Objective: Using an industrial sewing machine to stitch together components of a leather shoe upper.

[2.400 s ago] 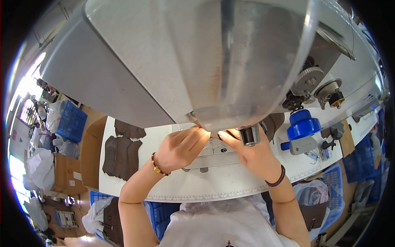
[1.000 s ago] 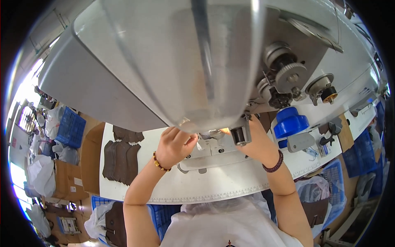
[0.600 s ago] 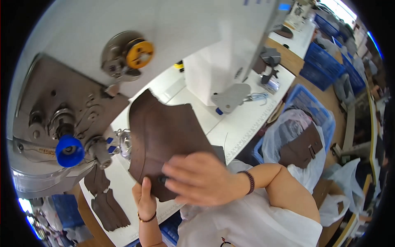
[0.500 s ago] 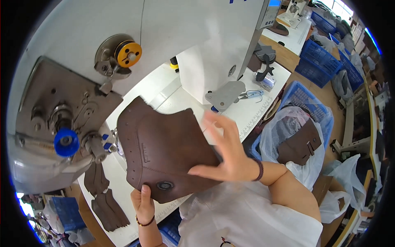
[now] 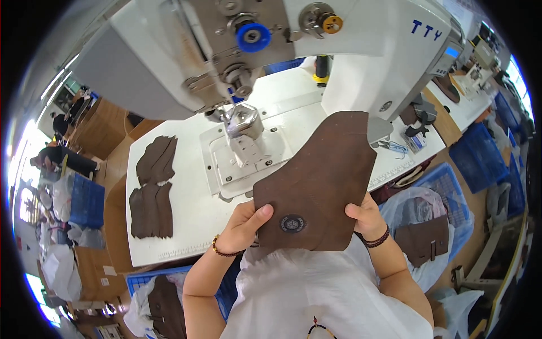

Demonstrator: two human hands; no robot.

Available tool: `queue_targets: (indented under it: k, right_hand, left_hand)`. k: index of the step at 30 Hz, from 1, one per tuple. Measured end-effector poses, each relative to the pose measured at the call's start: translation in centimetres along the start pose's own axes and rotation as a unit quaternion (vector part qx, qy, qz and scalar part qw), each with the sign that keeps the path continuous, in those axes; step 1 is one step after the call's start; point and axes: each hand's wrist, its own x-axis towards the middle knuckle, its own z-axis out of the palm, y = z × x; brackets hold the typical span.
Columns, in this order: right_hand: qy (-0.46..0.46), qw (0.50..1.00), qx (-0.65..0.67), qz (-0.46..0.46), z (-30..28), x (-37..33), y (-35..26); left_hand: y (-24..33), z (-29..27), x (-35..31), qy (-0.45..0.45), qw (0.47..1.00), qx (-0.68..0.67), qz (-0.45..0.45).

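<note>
A dark brown leather piece (image 5: 322, 175) with a round dark emblem near its lower edge is held up in front of me. My left hand (image 5: 244, 225) grips its lower left side, thumb on the face and fingers behind. At its right edge my right hand (image 5: 366, 216) pinches it the same way. Just beyond stands a white sewing machine with a raised post (image 5: 245, 141) under its needle. Two stacks of brown leather pieces, an upper stack (image 5: 156, 160) and a lower stack (image 5: 151, 210), lie at the left of the white table (image 5: 192, 192).
Light-blue scissors (image 5: 393, 147) and a black tape dispenser (image 5: 418, 125) lie on the table's right part. A blue basket (image 5: 460, 212) lined with plastic holds leather at my right. Another lined blue basket (image 5: 134, 281) stands below the table's front left. The machine head (image 5: 248, 37) overhangs the table.
My right hand, formerly spread over the leather, now grips its right edge. The leather has turned and moved right, away from the machine's needle area. The view has swung left.
</note>
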Motion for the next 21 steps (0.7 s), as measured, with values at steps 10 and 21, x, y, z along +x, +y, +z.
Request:
queue_targets:
  k: [10, 21]
  right_hand:
    - [-0.009, 1.0, -0.027, -0.011, 1.2, -0.6, 0.0]
    - [-0.068, 0.988, -0.086, -0.107, 5.1, -0.2, 1.4]
  left_hand:
    - [-0.2, 0.7, -1.8, 0.004, 1.0, -0.006, 0.023]
    - [0.6, 0.1, -9.3, 0.106, 0.941, 0.255, 0.195]
